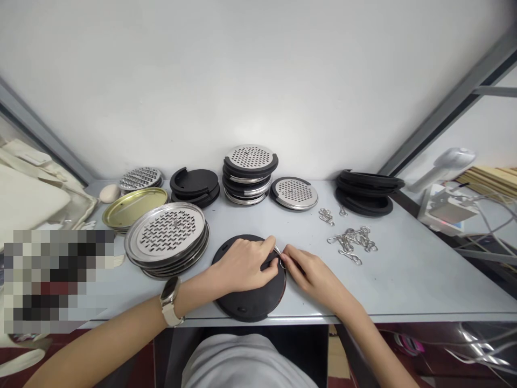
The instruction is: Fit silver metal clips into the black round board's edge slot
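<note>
A black round disc (246, 304) lies near the front edge of the table, with slots in its surface. My left hand (247, 264) rests over it and holds it down, the index finger and thumb at its right rim. My right hand (307, 272) is closed in a pinch on a small metal spring clip (283, 264) at that rim. The clip's far end reaches toward my left index finger; my fingertips hide part of it. Further right lies a loose pile of similar metal clips (353, 240).
Left of the disc stands a stack of perforated metal grater plates (172, 231), with a gold-coloured lid (135, 207) behind. Along the wall are black round holders (195, 186), a stack of assembled graters (250, 159), a single grater (297, 193) and more black holders (367, 183).
</note>
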The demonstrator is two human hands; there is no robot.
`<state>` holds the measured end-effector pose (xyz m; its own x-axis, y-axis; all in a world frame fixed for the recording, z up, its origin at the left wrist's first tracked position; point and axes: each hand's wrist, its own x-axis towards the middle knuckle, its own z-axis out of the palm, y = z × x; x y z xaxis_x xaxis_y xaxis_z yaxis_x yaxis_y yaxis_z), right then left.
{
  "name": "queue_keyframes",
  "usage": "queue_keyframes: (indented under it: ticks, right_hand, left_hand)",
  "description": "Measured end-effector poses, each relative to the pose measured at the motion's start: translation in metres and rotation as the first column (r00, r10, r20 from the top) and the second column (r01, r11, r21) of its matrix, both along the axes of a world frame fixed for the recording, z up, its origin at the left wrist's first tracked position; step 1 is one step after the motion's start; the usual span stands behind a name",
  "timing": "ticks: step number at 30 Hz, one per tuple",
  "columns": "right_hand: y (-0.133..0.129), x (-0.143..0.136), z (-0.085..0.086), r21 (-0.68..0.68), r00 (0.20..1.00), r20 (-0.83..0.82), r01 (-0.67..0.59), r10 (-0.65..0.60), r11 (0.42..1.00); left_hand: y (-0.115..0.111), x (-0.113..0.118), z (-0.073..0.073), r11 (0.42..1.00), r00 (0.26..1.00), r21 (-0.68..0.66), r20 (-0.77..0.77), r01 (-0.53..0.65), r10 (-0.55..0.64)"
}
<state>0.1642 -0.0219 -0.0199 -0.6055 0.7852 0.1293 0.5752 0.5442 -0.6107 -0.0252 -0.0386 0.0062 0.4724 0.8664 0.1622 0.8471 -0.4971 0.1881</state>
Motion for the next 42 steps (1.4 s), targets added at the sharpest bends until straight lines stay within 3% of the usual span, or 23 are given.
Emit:
queue_keyframes:
  ticks: [10,35,42]
  right_hand:
    - [-0.0016,0.0012,0.0015,0.003,1.0,0.007,-0.024,0.024,1.0]
    - [-0.0031,-0.0008,0.0036,-0.047,0.997,-0.071,-0.007,0.003,0.999]
    - [-0.003,-0.0001,0.0046,0.023,0.998,-0.063,-0.003,0.004,1.0]
  left_hand:
    - [-0.0006,0.0002,0.0026,0.999,0.996,0.001,0.079,0.045,-0.045]
    - [0.0002,-0.0008,0.0026,0.998,0.998,0.007,0.013,0.057,-0.057]
    - [0.0001,-0.0007,0.003,0.997,0.997,0.001,-0.001,0.072,-0.072]
